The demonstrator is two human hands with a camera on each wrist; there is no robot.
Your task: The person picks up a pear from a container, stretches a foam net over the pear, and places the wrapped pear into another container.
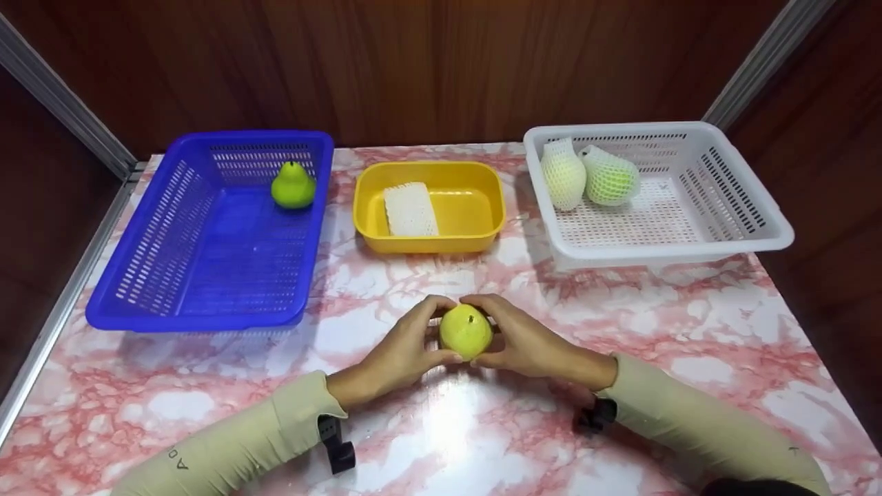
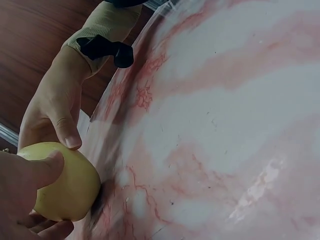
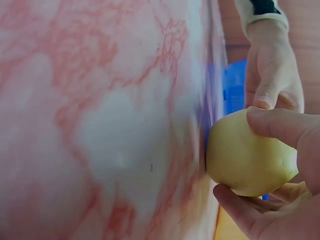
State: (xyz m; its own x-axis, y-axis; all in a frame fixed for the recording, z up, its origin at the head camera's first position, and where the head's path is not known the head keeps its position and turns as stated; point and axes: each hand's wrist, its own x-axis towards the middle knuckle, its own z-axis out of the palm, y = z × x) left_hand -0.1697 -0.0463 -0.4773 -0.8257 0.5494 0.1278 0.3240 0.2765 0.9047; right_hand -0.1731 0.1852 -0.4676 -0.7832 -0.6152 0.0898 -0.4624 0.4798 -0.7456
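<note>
I'm watching a person's left grip (image 1: pixel 406 344) and right grip (image 1: pixel 527 344) pinching a yellow pear (image 1: pixel 466 335) from both sides, fingers and thumbs curling round it. The pear is sitting on the counter (image 1: pixel 386 275), just this side of a yellow tub (image 1: pixel 431 244), where a white net (image 1: pixel 411 210) is lying. Leftward, a green pear (image 1: pixel 293 189) is standing in a blue basket (image 1: pixel 200 322); rightward, two netted pears (image 1: pixel 613 182) are resting in a white basket (image 1: pixel 661 251).

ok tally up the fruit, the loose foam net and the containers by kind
Bare fruit: 2 (yellow pear, green pear)
Netted fruit: 2 (left netted fruit, right netted fruit)
Loose foam net: 1
Containers: 3 (blue basket, yellow tub, white basket)
Total: 8
</note>
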